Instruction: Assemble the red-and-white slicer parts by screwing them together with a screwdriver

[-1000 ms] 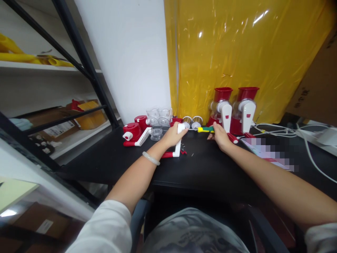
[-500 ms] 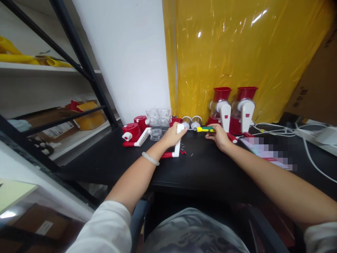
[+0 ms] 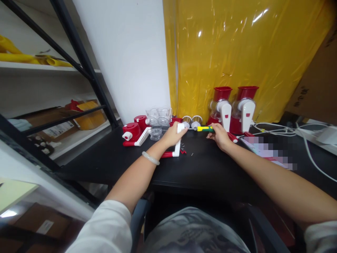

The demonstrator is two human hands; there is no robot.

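My left hand (image 3: 172, 135) is closed around the upper end of a white crank handle (image 3: 177, 149) with a red grip (image 3: 167, 154). In my right hand (image 3: 219, 135) is a yellow-and-green screwdriver (image 3: 204, 129), held level and pinched by the fingers. Its shaft points left to the crank's upper end, beside my left thumb; whether the tip touches a screw is too small to tell. Several small screws (image 3: 182, 145) and a little red part (image 3: 183, 152) lie on the black table (image 3: 200, 172) just right of the crank.
Two assembled red-and-white rotary graters (image 3: 223, 105) stand at the back right. Red grater bases (image 3: 132, 132), clear plastic housings (image 3: 158, 116) and metal grating drums (image 3: 196, 121) are at the back. White cables (image 3: 279, 129) run along the right. A black-framed shelf (image 3: 92, 80) rises at left.
My right hand's fingers have shifted slightly on the screwdriver handle, which looks turned a little. My left hand and the crank handle stay in place.
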